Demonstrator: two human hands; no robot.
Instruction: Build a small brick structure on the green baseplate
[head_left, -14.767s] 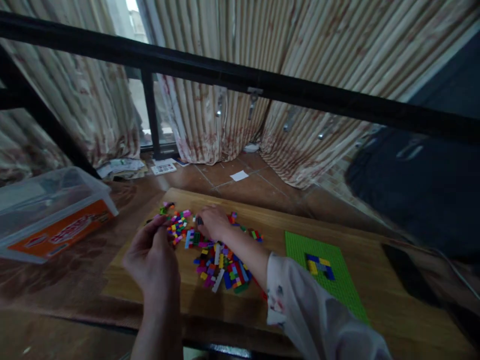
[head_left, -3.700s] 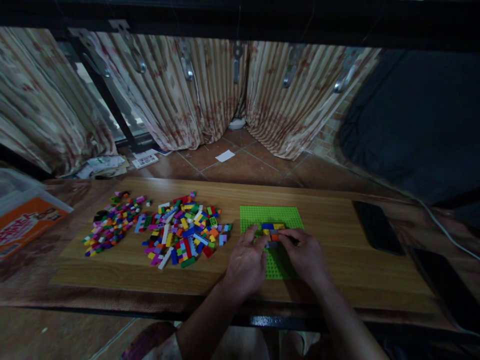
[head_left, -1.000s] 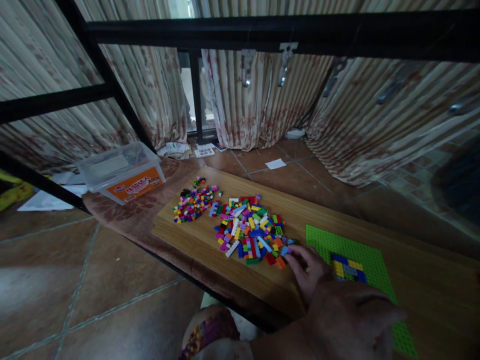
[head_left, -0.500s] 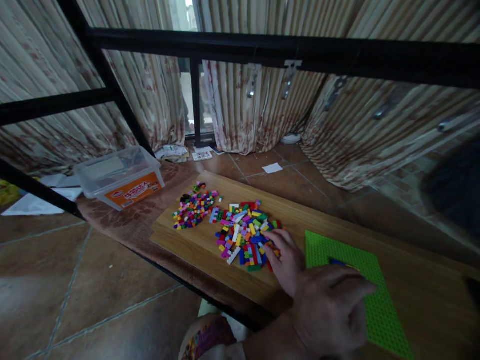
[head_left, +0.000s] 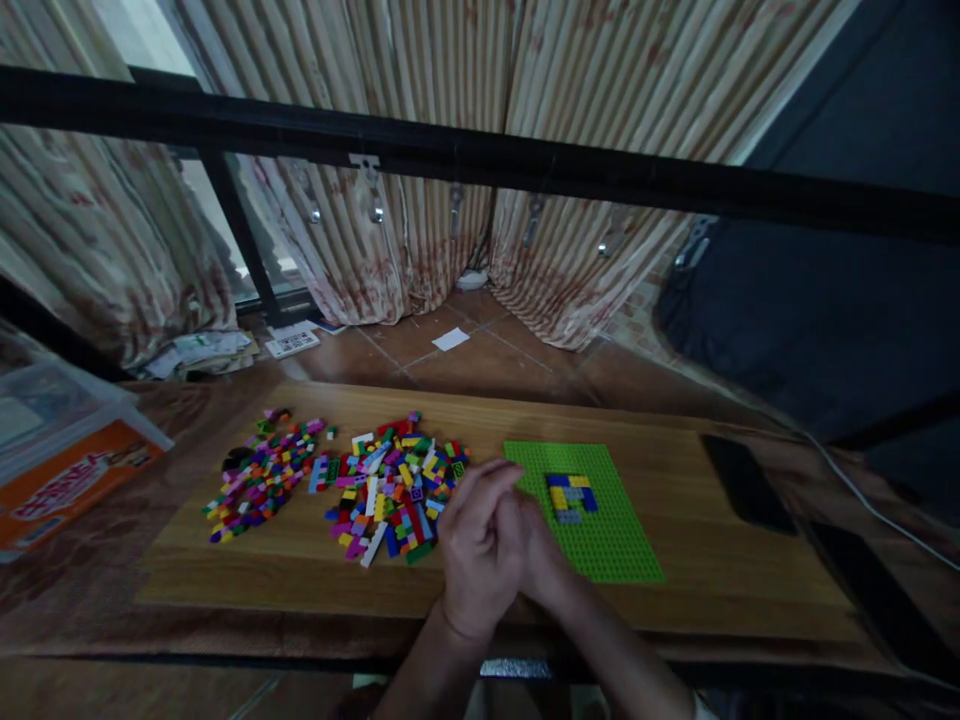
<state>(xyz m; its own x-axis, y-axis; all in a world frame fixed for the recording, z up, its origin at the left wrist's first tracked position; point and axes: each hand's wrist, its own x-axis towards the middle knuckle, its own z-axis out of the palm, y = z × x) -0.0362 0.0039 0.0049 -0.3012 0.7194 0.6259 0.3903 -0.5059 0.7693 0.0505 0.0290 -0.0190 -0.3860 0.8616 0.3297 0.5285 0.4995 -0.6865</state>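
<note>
My left hand (head_left: 480, 550) is closed, its fingers curled together above the board between the brick pile and the baseplate. Whatever is in its grasp, if anything, does not show. My right hand (head_left: 534, 548) is pressed close behind it, with its fingers mostly hidden. To the left lies a pile of mixed toy bricks (head_left: 390, 490), nearest my left hand. A green studded baseplate (head_left: 615, 540) lies to the right, partly behind my right hand. On it is a small patch of blue, yellow and grey bricks (head_left: 574, 495).
A heap of smaller bricks (head_left: 266, 470) lies farther left on the wooden board (head_left: 465, 600). A clear tub with an orange label (head_left: 75, 480) stands at the far left. Two dark flat objects, one a slab (head_left: 746, 480), lie right. A black rail (head_left: 450, 145) crosses above.
The view has swung right. My right hand has come away from the brick pile, and both hands are now together. The brick patch on the baseplate is now uncovered.
</note>
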